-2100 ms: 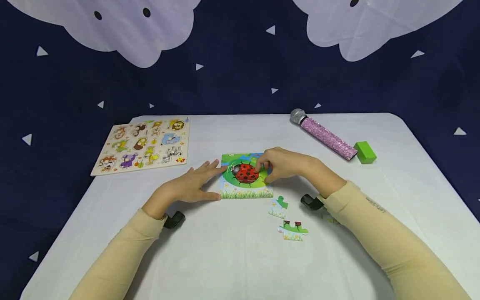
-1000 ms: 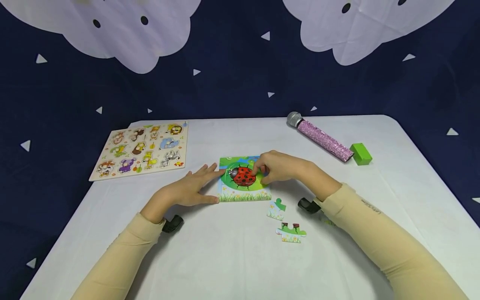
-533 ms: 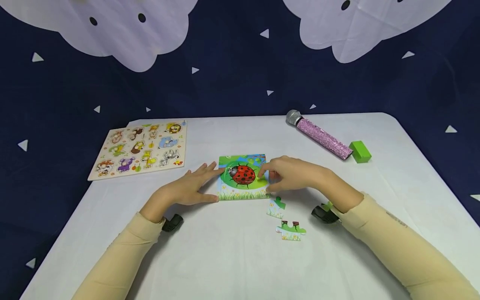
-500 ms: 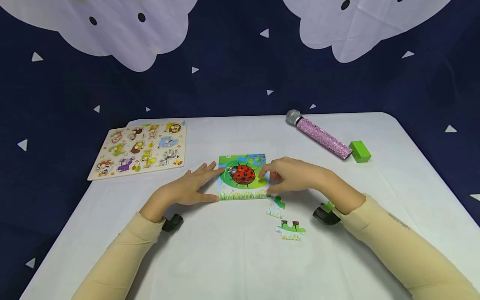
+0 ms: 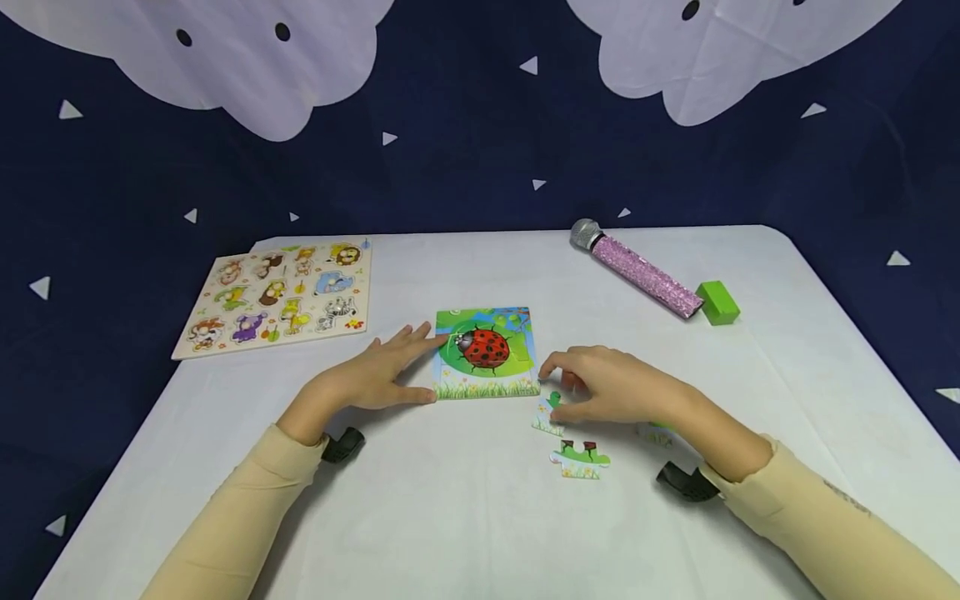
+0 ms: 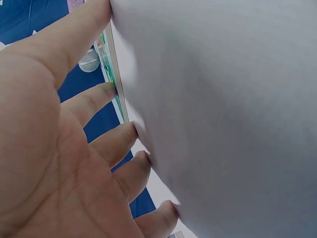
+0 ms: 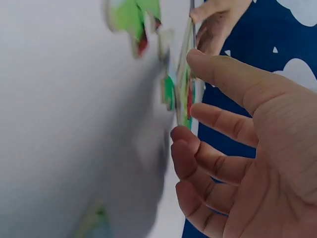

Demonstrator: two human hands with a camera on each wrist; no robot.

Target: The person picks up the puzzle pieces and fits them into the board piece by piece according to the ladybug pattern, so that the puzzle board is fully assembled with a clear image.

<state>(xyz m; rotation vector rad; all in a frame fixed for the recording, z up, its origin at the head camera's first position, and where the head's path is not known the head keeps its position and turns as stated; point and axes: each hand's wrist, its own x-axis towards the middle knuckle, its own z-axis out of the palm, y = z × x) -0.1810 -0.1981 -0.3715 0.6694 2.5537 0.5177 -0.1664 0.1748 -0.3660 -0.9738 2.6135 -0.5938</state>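
Note:
A square ladybug puzzle [image 5: 491, 387] lies at the middle of the white table. My left hand [image 5: 378, 372] rests spread at its left edge, thumb and index finger touching the side. Just off the puzzle's lower right corner, my right hand [image 5: 611, 385] hovers with fingers loosely bent and nothing between them. Its thumb reaches over a small loose puzzle piece [image 5: 546, 418] with grass and a green knob. Nearer the front lies another puzzle piece [image 5: 581, 462] showing dark legs. A third puzzle piece [image 5: 657, 435] is partly hidden beneath the right wrist.
An animal peg puzzle board [image 5: 277, 298] lies at the back left. Toward the back right are a pink glittery microphone [image 5: 645, 271] and a green block [image 5: 718, 302] touching or close to its end. A dark blue backdrop [image 5: 465, 167] hangs behind the table.
My right hand has left the ladybug puzzle's right side and moved toward the front right, above the loose pieces. The puzzle's right part is now uncovered. My left hand stays in place.

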